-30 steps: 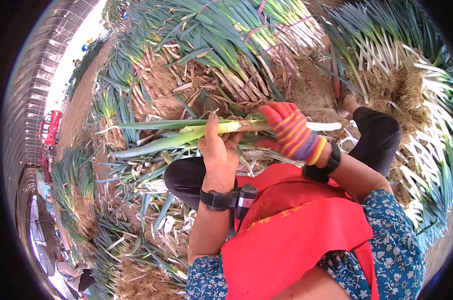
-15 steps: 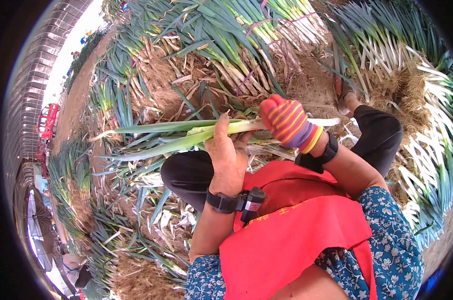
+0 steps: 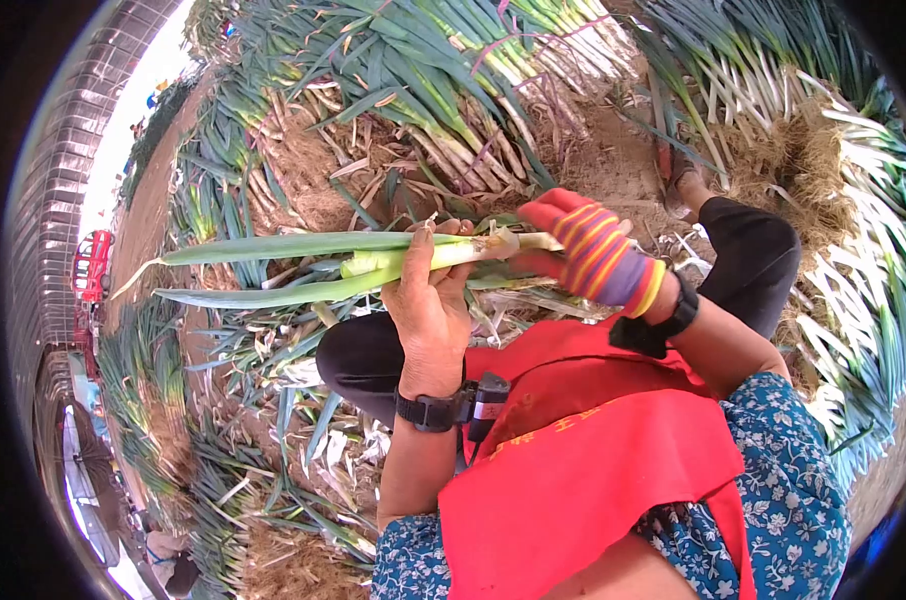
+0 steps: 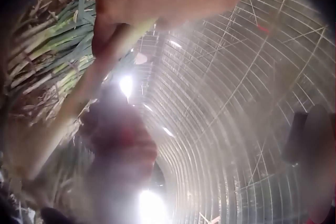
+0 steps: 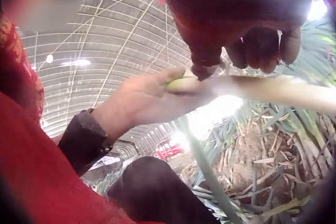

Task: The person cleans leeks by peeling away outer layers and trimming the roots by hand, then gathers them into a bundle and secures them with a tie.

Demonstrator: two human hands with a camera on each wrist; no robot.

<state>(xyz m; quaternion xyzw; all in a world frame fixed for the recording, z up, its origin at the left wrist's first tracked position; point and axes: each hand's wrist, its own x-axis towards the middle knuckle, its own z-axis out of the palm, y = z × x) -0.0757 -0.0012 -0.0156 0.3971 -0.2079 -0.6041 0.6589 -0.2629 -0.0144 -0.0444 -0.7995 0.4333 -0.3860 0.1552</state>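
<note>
A long green onion (image 3: 273, 248) lies across the front of the person in the head view, leaves leftward, pale stalk rightward. The bare left hand (image 3: 430, 300) grips it where leaf meets stalk, thumb over the near side. Loosened outer skin (image 3: 501, 243) bunches just right of that hand. Wearing a striped knit glove, the right hand (image 3: 598, 255) is at the pale stalk, fingers and thumb spread on either side of it. In the right wrist view its thumb reaches the stalk (image 5: 252, 85), while its other fingers hang loosely bent above.
Bundled green onions (image 3: 413, 80) are piled ahead. More rooted ones (image 3: 833, 230) line the right side. Leaf scraps (image 3: 343, 440) litter the ground beside the left knee (image 3: 358, 365). A red apron (image 3: 593, 470) covers the lap, and a red vehicle (image 3: 95, 265) stands far left.
The right hand went from loose to a tight fist on the stalk, then its fingers spread again. Skin now bunches beside the left hand. The onion and left hand shifted slightly left.
</note>
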